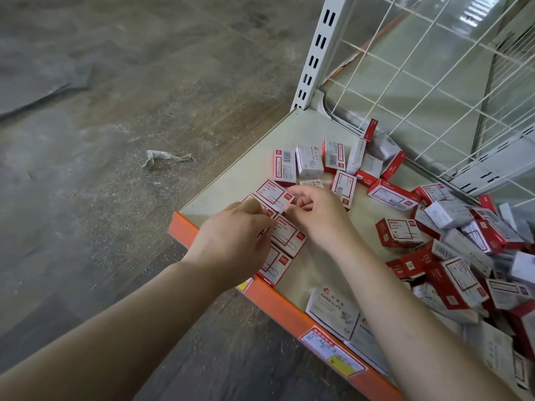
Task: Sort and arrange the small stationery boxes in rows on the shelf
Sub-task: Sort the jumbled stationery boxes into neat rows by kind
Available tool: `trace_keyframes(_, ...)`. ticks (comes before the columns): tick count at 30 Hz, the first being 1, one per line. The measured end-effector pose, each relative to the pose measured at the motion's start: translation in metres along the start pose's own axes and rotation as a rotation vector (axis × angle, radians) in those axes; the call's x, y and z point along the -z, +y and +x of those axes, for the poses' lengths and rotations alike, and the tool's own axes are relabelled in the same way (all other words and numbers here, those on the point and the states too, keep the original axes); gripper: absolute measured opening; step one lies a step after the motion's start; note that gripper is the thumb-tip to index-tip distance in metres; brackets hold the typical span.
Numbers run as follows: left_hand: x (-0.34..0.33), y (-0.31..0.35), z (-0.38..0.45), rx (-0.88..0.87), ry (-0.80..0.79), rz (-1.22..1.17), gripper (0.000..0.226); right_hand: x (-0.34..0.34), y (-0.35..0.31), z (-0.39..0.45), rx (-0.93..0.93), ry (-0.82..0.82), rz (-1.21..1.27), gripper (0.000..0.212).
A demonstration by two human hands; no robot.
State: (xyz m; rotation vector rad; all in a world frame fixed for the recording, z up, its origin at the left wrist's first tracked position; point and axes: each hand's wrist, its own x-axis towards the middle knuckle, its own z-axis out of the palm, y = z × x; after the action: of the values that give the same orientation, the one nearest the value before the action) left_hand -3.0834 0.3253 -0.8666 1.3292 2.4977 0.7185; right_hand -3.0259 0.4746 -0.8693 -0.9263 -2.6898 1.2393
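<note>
Two hands work beside the shelf's orange edge (278, 306), the right hand (314, 211) pinching a red-and-white box (275, 195) and the left hand (234, 235) pressing the row (285, 235), so next it likely needs squaring into line.

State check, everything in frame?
Left hand: fingers resting on the row of boxes.
Right hand: pinching a red and white box.
Row of boxes: flat, by the shelf edge.
Box pile: jumbled, unsorted.
Paper scrap: crumpled on the floor.
</note>
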Motion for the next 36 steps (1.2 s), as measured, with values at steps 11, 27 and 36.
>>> trace_keyframes(11, 0.001, 0.006, 0.000, 0.046, -0.004, 0.022, 0.038, -0.004, 0.000, 0.003, 0.018, 0.005, 0.019, 0.035)
trace_keyframes(27, 0.000, 0.015, -0.005, 0.052, -0.066, 0.070, 0.035, 0.019, 0.010, -0.011, 0.040, 0.156, 0.020, 0.031)
trace_keyframes(36, -0.015, 0.055, -0.003, -0.121, -0.046, 0.093, 0.033, 0.056, 0.052, -0.041, -0.040, 0.263, -0.114, 0.032)
